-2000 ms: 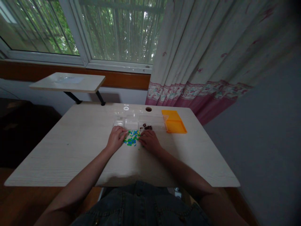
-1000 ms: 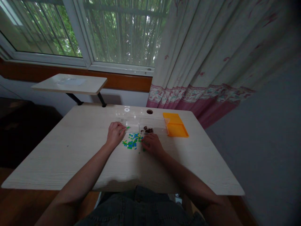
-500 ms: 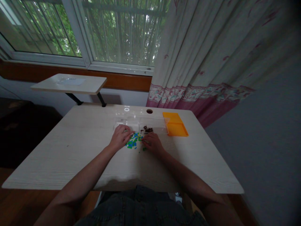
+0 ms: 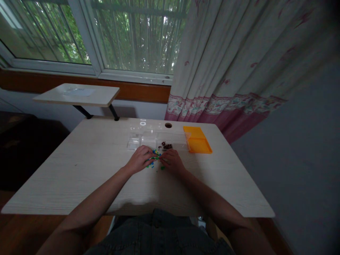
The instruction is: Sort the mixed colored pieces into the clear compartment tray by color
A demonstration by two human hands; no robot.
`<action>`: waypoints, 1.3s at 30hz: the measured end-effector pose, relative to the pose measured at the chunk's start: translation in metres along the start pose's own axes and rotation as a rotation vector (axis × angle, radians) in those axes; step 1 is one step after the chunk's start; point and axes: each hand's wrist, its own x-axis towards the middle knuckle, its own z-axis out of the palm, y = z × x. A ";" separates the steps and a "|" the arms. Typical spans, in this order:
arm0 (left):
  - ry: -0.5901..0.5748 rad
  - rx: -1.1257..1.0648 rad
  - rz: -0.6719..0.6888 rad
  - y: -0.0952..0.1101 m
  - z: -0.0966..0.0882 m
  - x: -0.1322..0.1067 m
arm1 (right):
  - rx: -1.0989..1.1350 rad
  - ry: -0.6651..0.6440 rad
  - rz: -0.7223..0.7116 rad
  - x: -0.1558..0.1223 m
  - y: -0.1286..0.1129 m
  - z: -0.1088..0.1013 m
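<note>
Small blue, green and yellow pieces (image 4: 152, 165) lie in a loose pile on the table, partly covered by my hands. My left hand (image 4: 140, 159) reaches over the pile from the left, its fingers bent and pressed together among the pieces. Close against it, my right hand (image 4: 172, 161) has its thumb and fingertips pinched at the pile's right side. The fingertips of both hands nearly meet; anything between them is too small to make out. Just beyond my right hand are small dark brown pieces (image 4: 167, 146).
A clear plastic compartment box (image 4: 148, 141) lies behind the hands, with the brown pieces at its front. An orange two-part tray (image 4: 200, 145) is at its right end. A raised shelf (image 4: 103, 97) stands at the back left, and a round hole (image 4: 168, 125) pierces the table (image 4: 87, 166).
My left hand has moved right, over the coloured pile and towards my right hand, covering more pieces. My right hand has stayed nearly in place.
</note>
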 end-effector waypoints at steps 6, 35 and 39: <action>0.005 0.004 0.016 0.000 0.002 -0.001 | 0.027 -0.006 -0.017 0.000 -0.002 0.000; 0.272 0.091 -0.174 -0.029 -0.012 -0.004 | -0.367 -0.092 0.025 0.005 -0.022 0.003; 0.297 0.093 -0.185 -0.030 -0.011 -0.004 | -0.349 -0.093 0.031 0.004 -0.020 0.004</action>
